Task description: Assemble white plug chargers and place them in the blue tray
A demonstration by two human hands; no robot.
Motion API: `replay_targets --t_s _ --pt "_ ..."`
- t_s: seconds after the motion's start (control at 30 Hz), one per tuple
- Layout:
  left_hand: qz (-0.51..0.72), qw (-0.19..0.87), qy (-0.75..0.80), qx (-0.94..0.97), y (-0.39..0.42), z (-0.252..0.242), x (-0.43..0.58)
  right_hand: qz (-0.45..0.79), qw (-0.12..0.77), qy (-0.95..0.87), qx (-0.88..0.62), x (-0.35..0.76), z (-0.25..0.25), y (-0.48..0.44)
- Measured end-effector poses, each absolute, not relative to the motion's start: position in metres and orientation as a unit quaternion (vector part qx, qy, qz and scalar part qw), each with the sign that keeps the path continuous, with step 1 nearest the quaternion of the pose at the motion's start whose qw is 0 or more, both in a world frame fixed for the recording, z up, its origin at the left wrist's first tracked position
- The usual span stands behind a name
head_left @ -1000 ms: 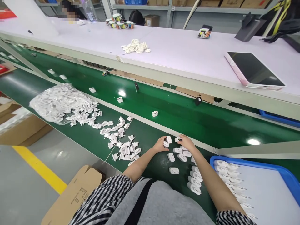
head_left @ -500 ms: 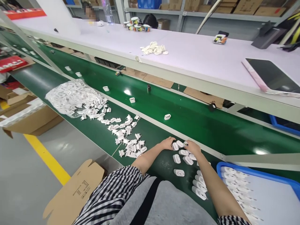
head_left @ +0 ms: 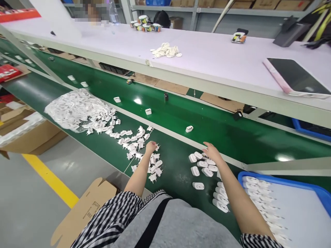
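My left hand [head_left: 151, 147] is at the right side of a loose pile of white plug pieces [head_left: 133, 146], its fingers closed on one pronged plug piece [head_left: 157, 147]. Fingers apart, my right hand [head_left: 211, 151] is over the belt's edge strip, just above a group of white oval housings [head_left: 202, 164]. Nothing shows between its fingers. One housing [head_left: 198, 186] lies apart, nearer my body. Beside my right forearm stands a row of stacked white housings [head_left: 219, 199], partly hidden by the arm.
A plastic bag of plug pieces [head_left: 69, 110] lies at the left. Single housings [head_left: 189, 128] sit on the green belt [head_left: 165, 119]. At the right is a blue-rimmed tray [head_left: 284, 179] with rows of white parts. Above runs a shelf [head_left: 207, 58] with a phone [head_left: 297, 75].
My left hand has moved left from the housings to the plug pile and closed on a piece. My right hand has shifted slightly up and opened. Belt housings have moved slightly right.
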State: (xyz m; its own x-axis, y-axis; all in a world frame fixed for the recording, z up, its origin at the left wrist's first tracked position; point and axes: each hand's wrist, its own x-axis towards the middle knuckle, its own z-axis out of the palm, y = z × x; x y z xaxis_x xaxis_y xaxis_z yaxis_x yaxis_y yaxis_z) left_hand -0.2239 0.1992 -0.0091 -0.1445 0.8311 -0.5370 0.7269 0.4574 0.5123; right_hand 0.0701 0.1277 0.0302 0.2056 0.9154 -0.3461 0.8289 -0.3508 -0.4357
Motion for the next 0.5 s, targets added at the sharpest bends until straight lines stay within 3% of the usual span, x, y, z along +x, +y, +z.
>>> replay_targets --t_s 0.13,0.27,0.4,0.5 --pt "0.245 0.61 0.567 0.495 0.19 0.018 -0.154 0.443 0.25 -0.491 -0.707 0.063 0.047 0.128" --pt "0.198 0.814 0.352 0.418 0.174 0.038 -0.074 0.581 0.351 -0.465 -0.568 0.079 0.054 0.114" --pt "0.151 0.858 0.309 0.383 0.17 0.033 -0.017 0.595 0.388 -0.447 -0.544 0.109 0.049 0.096" --pt "0.097 0.78 0.372 0.494 0.174 0.026 0.005 0.521 0.438 -0.415 -0.604 0.129 0.037 0.087"
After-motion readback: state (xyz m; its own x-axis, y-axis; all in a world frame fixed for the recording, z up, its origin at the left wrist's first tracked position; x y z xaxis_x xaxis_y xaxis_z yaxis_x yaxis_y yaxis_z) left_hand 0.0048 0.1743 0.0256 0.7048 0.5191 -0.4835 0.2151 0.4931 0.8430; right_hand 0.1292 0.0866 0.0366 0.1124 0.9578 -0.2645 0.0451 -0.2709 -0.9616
